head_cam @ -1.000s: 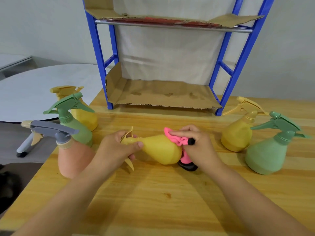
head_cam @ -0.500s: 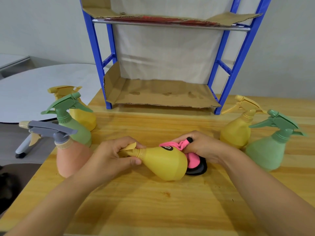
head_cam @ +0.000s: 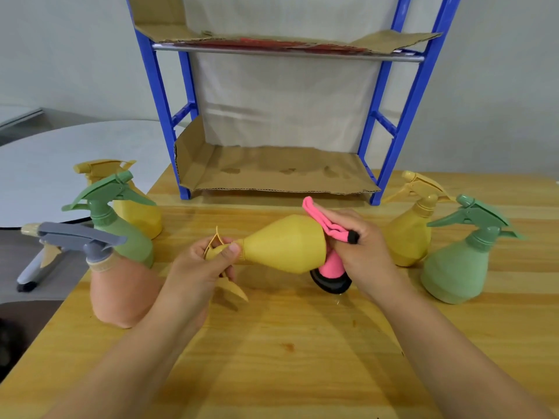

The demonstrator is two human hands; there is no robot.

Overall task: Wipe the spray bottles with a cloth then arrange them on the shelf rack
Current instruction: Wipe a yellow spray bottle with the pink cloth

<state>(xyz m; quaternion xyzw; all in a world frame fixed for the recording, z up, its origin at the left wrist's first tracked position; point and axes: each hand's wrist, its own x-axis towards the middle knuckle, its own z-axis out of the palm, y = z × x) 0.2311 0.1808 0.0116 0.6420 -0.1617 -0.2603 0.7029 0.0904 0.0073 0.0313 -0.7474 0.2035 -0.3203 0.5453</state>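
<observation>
A yellow spray bottle (head_cam: 286,244) lies sideways in the air above the wooden table (head_cam: 302,358), its base pointing right. My left hand (head_cam: 201,267) grips its neck and trigger head. My right hand (head_cam: 360,246) presses a pink cloth (head_cam: 325,223) with a black edge against the bottle's base. Behind stands the blue shelf rack (head_cam: 402,122), its lower cardboard-lined shelf (head_cam: 272,173) holding nothing. On the left stand a yellow bottle (head_cam: 136,211), a green bottle (head_cam: 121,225) and a pink bottle with a grey head (head_cam: 121,291). On the right stand a yellow bottle (head_cam: 410,237) and a green bottle (head_cam: 458,264).
A round grey table (head_cam: 60,164) sits beyond the wooden table's left edge. The rack's upper shelf (head_cam: 287,43) carries cardboard too. A pale wall runs behind everything.
The held yellow bottle has lifted and turned in my left hand. My right hand with the pink cloth has shifted around the bottle's base, from its far side to its right end.
</observation>
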